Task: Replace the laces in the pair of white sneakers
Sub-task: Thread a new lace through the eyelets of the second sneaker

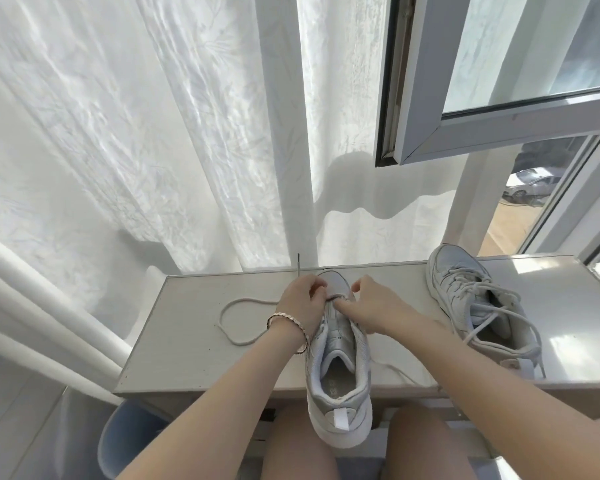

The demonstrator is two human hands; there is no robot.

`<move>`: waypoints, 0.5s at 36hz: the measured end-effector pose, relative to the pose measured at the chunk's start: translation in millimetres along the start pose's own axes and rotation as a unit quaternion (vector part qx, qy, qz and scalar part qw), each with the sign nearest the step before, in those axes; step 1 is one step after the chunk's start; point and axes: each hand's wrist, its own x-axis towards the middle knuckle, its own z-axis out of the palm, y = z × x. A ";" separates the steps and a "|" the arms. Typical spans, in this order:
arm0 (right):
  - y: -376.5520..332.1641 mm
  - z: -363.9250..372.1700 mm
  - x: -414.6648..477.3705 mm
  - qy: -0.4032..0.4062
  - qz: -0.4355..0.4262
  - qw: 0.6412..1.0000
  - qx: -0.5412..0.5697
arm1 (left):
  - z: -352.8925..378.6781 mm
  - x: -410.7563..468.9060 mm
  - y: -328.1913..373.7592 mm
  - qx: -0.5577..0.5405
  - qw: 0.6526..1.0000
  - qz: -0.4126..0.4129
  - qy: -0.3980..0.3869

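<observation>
Far left, beside the counter: white pipes point(32, 306) slant down under a sheer curtain point(136, 133).
Left part of the counter point(187, 358): a loose lace point(238, 318) lies in an open loop; its dark tip point(298, 262) pokes up just beyond the left hand.
Left hand point(300, 301): fingers are curled and pinch the lace beside the toe-end eyelets; a bracelet point(288, 323) sits on the wrist.
Near sneaker point(338, 362): the toe points away from the person and the heel overhangs the counter's front edge above the knees; the upper rows look unlaced (the hands hide the lowest ones).
Right hand point(374, 303): the thumb presses on the lacing strip and the fingers curl round the forefoot, steadying it; both hands sit close together, one on each side of the toe.
Second sneaker point(478, 306): it lies on the right of the counter, well apart from the first, with a lace still through its eyelets and the ends loose.
Far right: an open window sash point(499, 98), with a car point(530, 183) outside.
Stage, as I judge it: the first rows are being threaded on one shoe; the other is untouched.
Risk: a hard pull could draw one end much longer than the other, or twist the lace flat-side under. The overhanging heel could also tip the shoe off the edge if the right hand lets go.
</observation>
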 end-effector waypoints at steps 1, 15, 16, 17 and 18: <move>-0.6 0.6 -0.1 0.001 0.006 1.000 -0.007 | -4.2 -1.5 -1.5 0.012 1.000 0.006 0.010; 8.8 -14.2 -0.9 0.083 -0.050 0.986 -0.138 | -50.6 -26.3 -14.5 0.145 0.971 -0.047 -0.185; 11.4 -15.5 0.1 0.089 -0.056 0.982 -0.154 | -55.1 -27.6 -12.5 0.106 0.976 -0.049 -0.186; 13.7 -16.8 0.5 0.096 -0.058 0.979 -0.171 | -59.8 -28.2 -10.6 0.049 0.981 -0.057 -0.177; 15.6 -18.6 -0.1 0.103 -0.058 0.975 -0.187 | -65.3 -28.8 -7.5 -0.029 0.984 -0.075 -0.157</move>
